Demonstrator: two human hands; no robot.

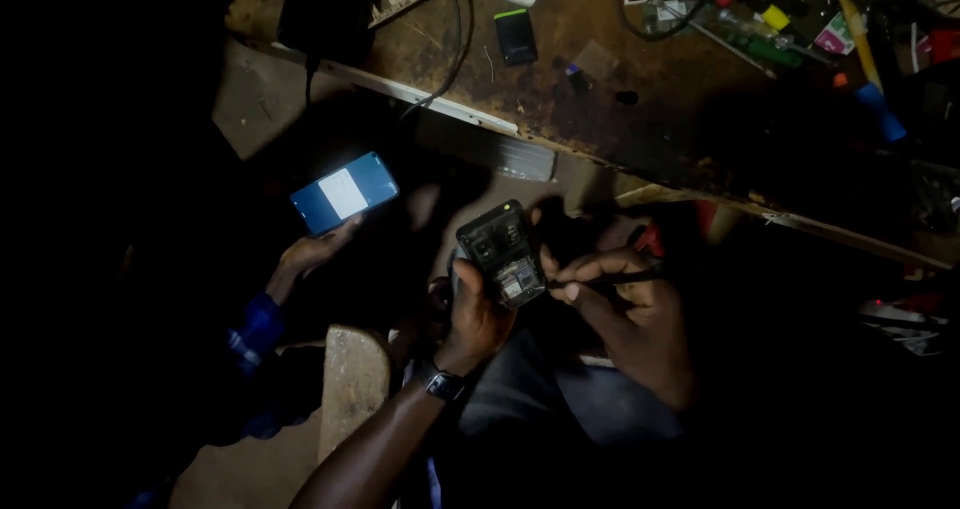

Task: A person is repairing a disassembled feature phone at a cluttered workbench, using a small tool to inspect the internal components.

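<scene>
My left hand (473, 314) grips a small black phone (502, 252) with its back cover off, so the inner parts show. A wristwatch (445, 385) sits on that wrist. My right hand (625, 304) pinches a thin dark tool (610, 280) whose tip reaches the lower part of the open phone. Both hands are held over my lap, just in front of the workbench edge. To the left, another person's hand (315, 252) holds a lit blue smartphone (344, 193).
A worn wooden workbench (600, 99) crosses the top, with a dark battery pack (516, 36), cables (455, 39), screwdrivers (865, 54) and small parts at the far right. A wooden stool corner (352, 374) stands by my left arm. The surroundings are very dark.
</scene>
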